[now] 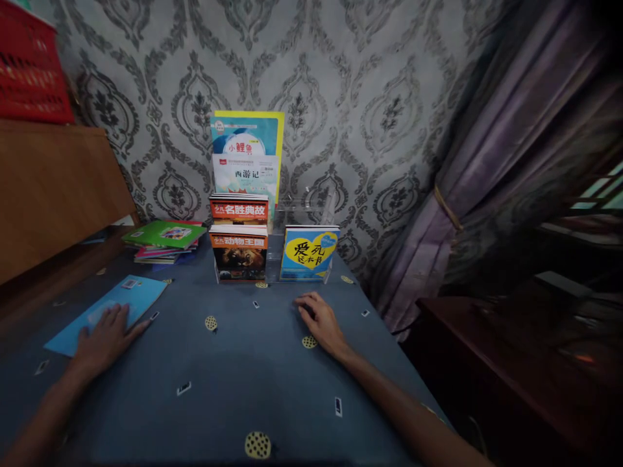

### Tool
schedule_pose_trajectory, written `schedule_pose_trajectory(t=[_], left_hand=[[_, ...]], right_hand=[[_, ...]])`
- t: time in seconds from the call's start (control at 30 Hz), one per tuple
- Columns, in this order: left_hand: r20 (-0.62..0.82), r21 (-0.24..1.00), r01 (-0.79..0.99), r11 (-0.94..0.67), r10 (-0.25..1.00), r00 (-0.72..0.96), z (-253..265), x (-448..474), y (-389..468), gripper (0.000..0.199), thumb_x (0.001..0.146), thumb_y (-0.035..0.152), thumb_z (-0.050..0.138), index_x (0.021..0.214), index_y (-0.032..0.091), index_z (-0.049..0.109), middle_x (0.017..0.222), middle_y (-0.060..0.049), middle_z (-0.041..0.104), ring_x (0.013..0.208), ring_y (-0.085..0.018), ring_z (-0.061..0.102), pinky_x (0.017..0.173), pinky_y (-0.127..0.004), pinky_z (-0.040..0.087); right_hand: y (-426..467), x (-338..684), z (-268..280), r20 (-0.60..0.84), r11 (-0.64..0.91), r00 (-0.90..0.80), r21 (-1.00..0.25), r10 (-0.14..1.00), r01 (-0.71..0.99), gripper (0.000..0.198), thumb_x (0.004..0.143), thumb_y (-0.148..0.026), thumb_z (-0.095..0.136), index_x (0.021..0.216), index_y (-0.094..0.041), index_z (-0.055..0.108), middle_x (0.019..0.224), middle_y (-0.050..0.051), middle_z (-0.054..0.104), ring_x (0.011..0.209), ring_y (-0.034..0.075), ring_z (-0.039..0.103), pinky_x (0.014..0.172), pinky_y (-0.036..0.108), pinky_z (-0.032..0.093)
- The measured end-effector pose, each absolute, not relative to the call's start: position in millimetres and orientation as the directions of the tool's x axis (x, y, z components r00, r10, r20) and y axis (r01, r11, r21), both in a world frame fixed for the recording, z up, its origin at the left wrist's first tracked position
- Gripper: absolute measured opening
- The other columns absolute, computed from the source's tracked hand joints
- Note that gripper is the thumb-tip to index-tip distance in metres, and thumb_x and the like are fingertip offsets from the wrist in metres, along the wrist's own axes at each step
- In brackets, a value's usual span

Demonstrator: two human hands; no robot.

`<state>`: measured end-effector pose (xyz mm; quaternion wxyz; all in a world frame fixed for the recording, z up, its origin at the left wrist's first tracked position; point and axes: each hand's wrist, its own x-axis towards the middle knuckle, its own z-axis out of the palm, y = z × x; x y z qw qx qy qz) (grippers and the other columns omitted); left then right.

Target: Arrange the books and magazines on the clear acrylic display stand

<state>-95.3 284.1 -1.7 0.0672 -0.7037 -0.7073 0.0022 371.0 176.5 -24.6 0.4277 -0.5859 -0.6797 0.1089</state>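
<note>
My left hand (108, 334) lies flat with fingers spread, partly on a light blue book (141, 292) at the left of the table and partly on the cloth. My right hand (322, 322) rests on the cloth with loosely bent fingers, holding nothing. Just beyond it stands a clear tiered book rack (304, 214). A blue book with a yellow heart (309, 254) is in its front right place. At the front left are books with a lion cover (241, 256), behind them red-topped books (238, 209), then a pale book (246, 172) and a tall blue-and-yellow book (248, 133).
A stack of books with a green one (165, 235) on top lies at the back left. Beside it are a wooden panel (58, 188) and a red basket (32, 71). A purple curtain (457, 175) and a dark red cabinet (491, 363) flank the table's right edge.
</note>
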Motion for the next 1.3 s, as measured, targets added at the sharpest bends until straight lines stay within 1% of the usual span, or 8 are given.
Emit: schedule_pose_trajectory(t=[0.13, 0.23, 0.33, 0.57, 0.83, 1.1, 1.2, 1.3], left_hand=[[0.037, -0.17, 0.985, -0.008, 0.999, 0.014, 16, -85, 277, 0.045, 0.103, 0.031, 0.029, 0.135, 0.013, 0.055, 0.151, -0.015, 0.05, 0.141, -0.025, 0.047, 0.103, -0.041, 0.046], [0.004, -0.304, 0.951, -0.065, 0.998, 0.069, 30, -67, 270, 0.042, 0.103, 0.019, 0.025, 0.117, 0.009, 0.063, 0.127, -0.017, 0.069, 0.115, -0.024, 0.067, 0.091, -0.032, 0.05], [0.004, -0.376, 0.921, -0.103, 0.994, 0.113, 36, -50, 267, 0.048, 0.096, 0.001, 0.019, 0.113, 0.003, 0.064, 0.107, -0.02, 0.074, 0.095, -0.025, 0.073, 0.079, -0.032, 0.051], [-0.048, -0.229, 0.949, -0.218, 0.976, 0.213, 44, -39, 264, 0.036, 0.095, 0.007, 0.027, 0.108, 0.003, 0.061, 0.097, -0.023, 0.073, 0.093, -0.03, 0.073, 0.077, -0.035, 0.052], [-0.068, -0.367, 0.805, -0.467, 0.876, 0.477, 27, 37, 181, 0.041, 0.088, -0.005, 0.035, 0.121, 0.004, 0.059, 0.11, -0.026, 0.068, 0.099, -0.031, 0.071, 0.075, -0.038, 0.059], [0.064, -0.159, 0.537, -0.828, 0.534, 0.843, -9, 60, 134, 0.037, 0.093, 0.005, 0.046, 0.126, 0.016, 0.059, 0.133, -0.017, 0.063, 0.128, -0.031, 0.058, 0.097, -0.044, 0.055], [0.163, -0.02, 0.566, -0.824, 0.556, 0.815, -21, 60, 152, 0.033, 0.096, 0.01, 0.043, 0.12, 0.02, 0.064, 0.12, -0.01, 0.07, 0.117, -0.024, 0.064, 0.098, -0.041, 0.055], [0.244, 0.001, 0.627, -0.779, 0.608, 0.755, -37, 59, 182, 0.042, 0.092, 0.009, 0.042, 0.126, 0.02, 0.065, 0.124, -0.012, 0.07, 0.12, -0.027, 0.063, 0.105, -0.047, 0.05]], right_hand=[[172, 368, -23, 0.45, 0.303, 0.023, -0.637, 0.893, 0.709, 0.026, 0.093, -0.018, 0.048, 0.105, -0.02, 0.071, 0.106, 0.01, 0.063, 0.093, 0.022, 0.064, 0.084, 0.037, 0.053], [170, 367, -23, 0.443, 0.298, 0.015, -0.627, 0.896, 0.72, 0.026, 0.092, -0.015, 0.049, 0.104, -0.02, 0.071, 0.106, 0.009, 0.063, 0.094, 0.021, 0.064, 0.084, 0.036, 0.053], [169, 366, -23, 0.435, 0.29, 0.011, -0.619, 0.9, 0.73, 0.026, 0.091, -0.015, 0.049, 0.104, -0.02, 0.07, 0.105, 0.009, 0.064, 0.091, 0.02, 0.064, 0.081, 0.034, 0.053], [174, 371, -29, 0.473, 0.349, -0.034, -0.598, 0.88, 0.722, 0.026, 0.09, -0.017, 0.049, 0.102, -0.022, 0.072, 0.101, 0.008, 0.065, 0.094, 0.022, 0.065, 0.086, 0.038, 0.054], [174, 361, -29, 0.466, 0.402, -0.101, -0.612, 0.879, 0.68, 0.025, 0.093, -0.027, 0.049, 0.103, -0.022, 0.072, 0.103, 0.01, 0.067, 0.096, 0.025, 0.066, 0.086, 0.042, 0.055], [164, 305, -5, 0.481, 0.526, -0.243, -0.635, 0.842, 0.566, 0.029, 0.099, -0.029, 0.047, 0.115, -0.022, 0.07, 0.122, 0.011, 0.068, 0.117, 0.024, 0.062, 0.104, 0.045, 0.048], [170, 262, 2, 0.381, 0.558, -0.415, -0.654, 0.826, 0.51, 0.042, 0.102, -0.039, 0.046, 0.137, -0.02, 0.059, 0.146, 0.012, 0.055, 0.136, 0.023, 0.049, 0.117, 0.044, 0.037], [186, 224, 3, 0.227, 0.514, -0.51, -0.669, 0.829, 0.537, 0.056, 0.103, -0.046, 0.041, 0.149, -0.013, 0.046, 0.154, 0.015, 0.046, 0.146, 0.023, 0.038, 0.12, 0.042, 0.032]])
